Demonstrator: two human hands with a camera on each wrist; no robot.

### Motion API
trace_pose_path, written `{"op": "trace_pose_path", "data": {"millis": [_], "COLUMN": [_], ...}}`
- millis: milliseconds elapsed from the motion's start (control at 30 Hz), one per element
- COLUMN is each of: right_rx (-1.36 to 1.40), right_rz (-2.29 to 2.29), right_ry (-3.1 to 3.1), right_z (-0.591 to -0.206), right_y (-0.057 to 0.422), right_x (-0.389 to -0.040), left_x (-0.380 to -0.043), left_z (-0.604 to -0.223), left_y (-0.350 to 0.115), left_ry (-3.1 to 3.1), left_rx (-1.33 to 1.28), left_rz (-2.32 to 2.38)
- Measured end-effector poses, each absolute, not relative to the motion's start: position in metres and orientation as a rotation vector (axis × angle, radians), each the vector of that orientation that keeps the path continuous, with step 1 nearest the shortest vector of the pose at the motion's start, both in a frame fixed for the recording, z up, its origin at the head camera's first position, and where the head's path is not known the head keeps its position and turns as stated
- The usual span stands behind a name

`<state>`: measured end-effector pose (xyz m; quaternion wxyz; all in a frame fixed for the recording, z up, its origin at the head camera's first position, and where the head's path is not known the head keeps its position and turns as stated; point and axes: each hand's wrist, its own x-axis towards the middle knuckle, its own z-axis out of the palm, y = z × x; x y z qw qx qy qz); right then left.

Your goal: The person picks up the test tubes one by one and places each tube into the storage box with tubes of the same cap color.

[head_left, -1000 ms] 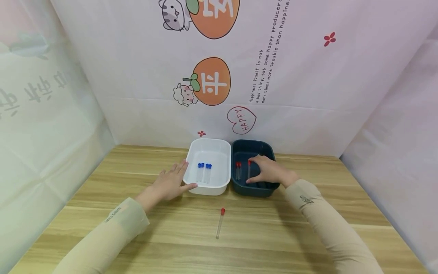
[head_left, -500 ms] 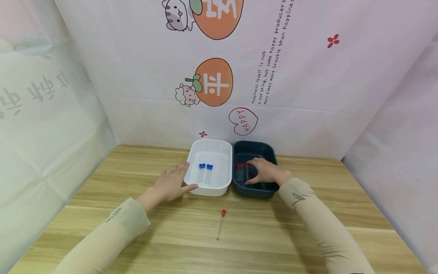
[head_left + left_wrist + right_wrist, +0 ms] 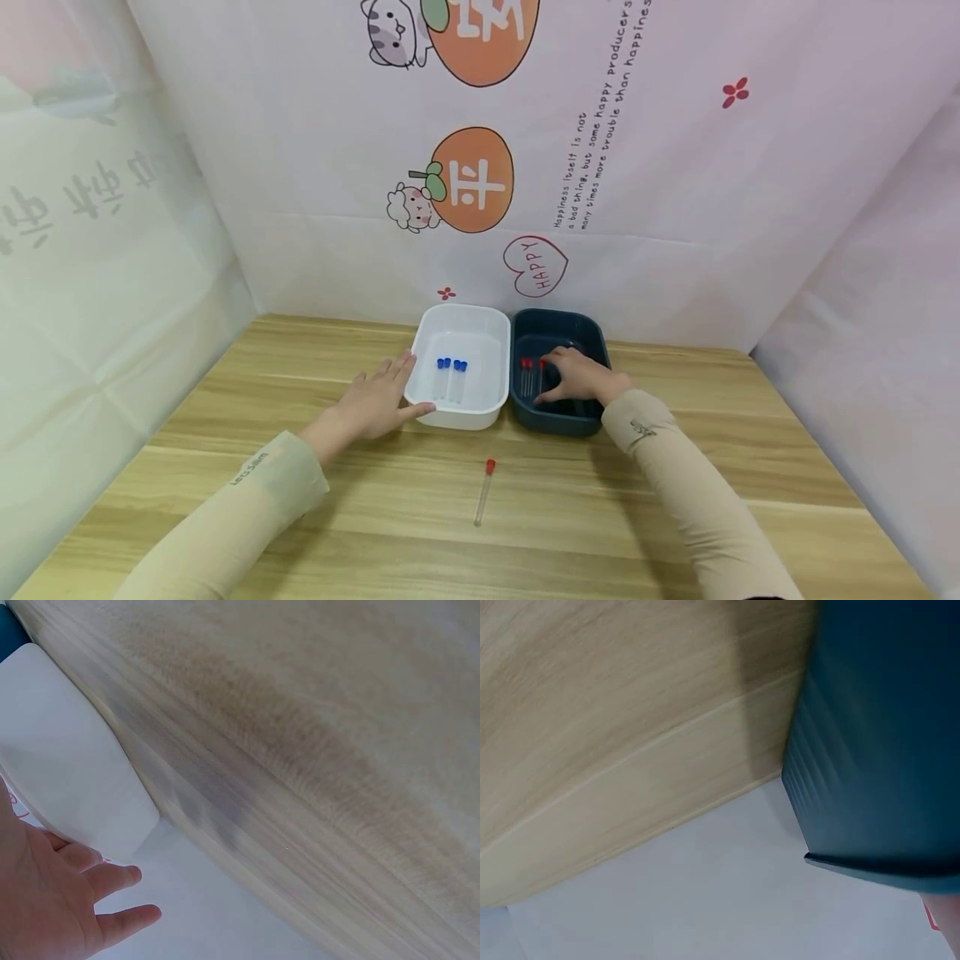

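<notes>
My left hand (image 3: 371,404) rests with spread fingers on the left rim of a white plastic bin (image 3: 487,333). In the left wrist view its fingers lie beside the bin's outer wall. Inside that bin lie several blue-capped test tubes (image 3: 452,382). My right hand (image 3: 577,375) reaches into a dark blue bin (image 3: 558,425), holding a red-capped test tube (image 3: 542,379) between thumb and fingertips, low near the bin's bottom. Next to it lie other red-capped test tubes (image 3: 527,379). One more red-capped tube (image 3: 484,493) lies on the table in front.
The two bins stand side by side on a wood-grain table (image 3: 420,542), close to its back edge. A printed white cloth (image 3: 330,275) hangs behind, and pale cloth also covers both sides. The right wrist view mostly shows the dark bin's outer wall (image 3: 870,765).
My right hand has moved a little left inside the dark bin, bringing its tube closer to the other red-capped ones. The left hand stays on the white bin. The head view has shifted slightly.
</notes>
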<state>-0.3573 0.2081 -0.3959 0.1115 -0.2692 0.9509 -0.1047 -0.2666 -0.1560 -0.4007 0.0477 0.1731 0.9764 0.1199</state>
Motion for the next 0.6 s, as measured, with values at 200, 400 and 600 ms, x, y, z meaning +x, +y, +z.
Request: {"op": "trace_pose_path", "data": {"millis": [200, 400, 600], "right_rx": [-0.786, -0.793, -0.805], "right_rz": [-0.316, -0.296, -0.285], "right_ry": [2.790, 2.791, 2.790], "right_z": [-0.3989, -0.4000, -0.4014], "right_y": [0.2055, 0.2030, 0.2024], "right_x": [-0.3598, -0.3609, -0.3630], "left_x": [-0.2670, -0.2676, -0.2686], "left_z": [-0.4003, -0.4011, -0.4025], "left_y": [-0.1570, -0.1564, -0.1566], "left_ry": [2.981, 2.981, 2.984], "left_rx": [0.531, 0.530, 0.532], "left_rz": [0.337, 0.338, 0.347]}}
